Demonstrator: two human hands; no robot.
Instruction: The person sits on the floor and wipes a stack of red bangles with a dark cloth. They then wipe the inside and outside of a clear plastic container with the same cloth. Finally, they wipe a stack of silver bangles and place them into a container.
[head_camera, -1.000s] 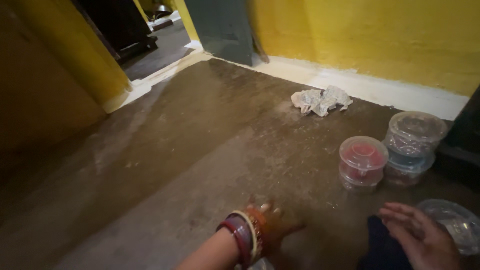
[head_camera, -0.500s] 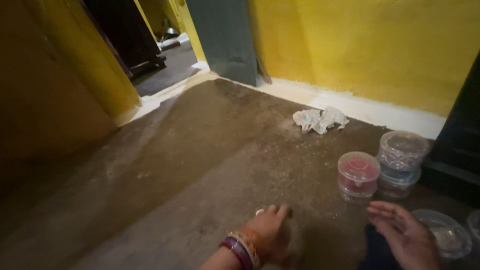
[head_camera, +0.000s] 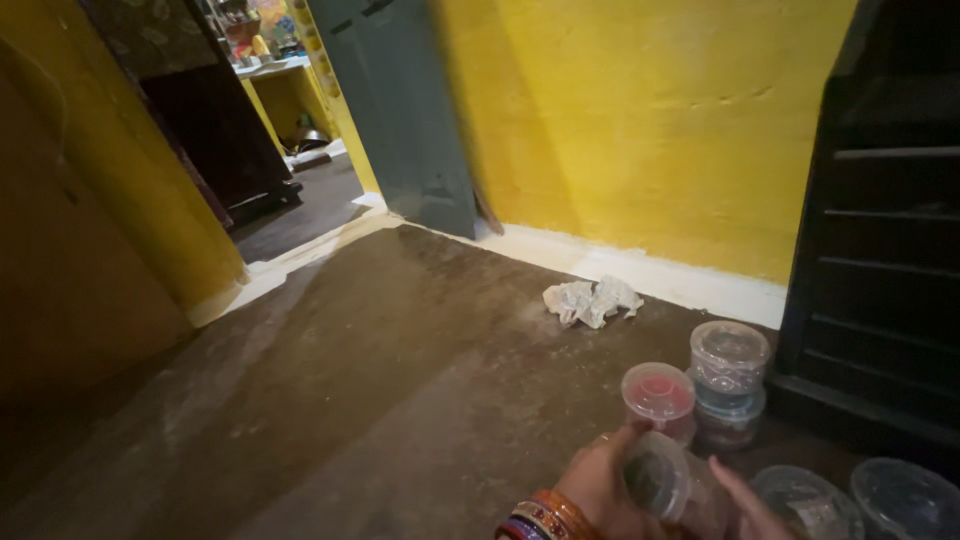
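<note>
Two hands share one small round clear-plastic tub with a see-through lid (head_camera: 668, 482), low in the view, just above the dark, dusty concrete floor (head_camera: 380, 400). Our left hand (head_camera: 600, 480), with its stack of red and orange bangles (head_camera: 545, 518) at the wrist, wraps around the tub's left side, fingers curled up over the rim. Our right hand (head_camera: 745, 505) comes in from the right with the fingers stretched toward the tub's wall; we cannot tell whether they press on it or only brush it.

We judge the tub to be light, thin-walled and a little springy, so a hard squeeze would flex it and might pop the lid. The smooth plastic looks slippery. The stiff ring at the rim seems the best place to hold, with the other hand cupping the base. What is inside is dark and blurred; we cannot tell what it is.

Just beyond stands a similar tub with red contents (head_camera: 658, 398), and beside that a stack of two clear lidded tubs (head_camera: 728, 385). Two more clear tubs (head_camera: 860, 500) sit at the right edge, before a dark wooden shelf unit (head_camera: 880, 250). A crumpled white cloth (head_camera: 592, 300) lies by the yellow wall (head_camera: 650, 120).
</note>
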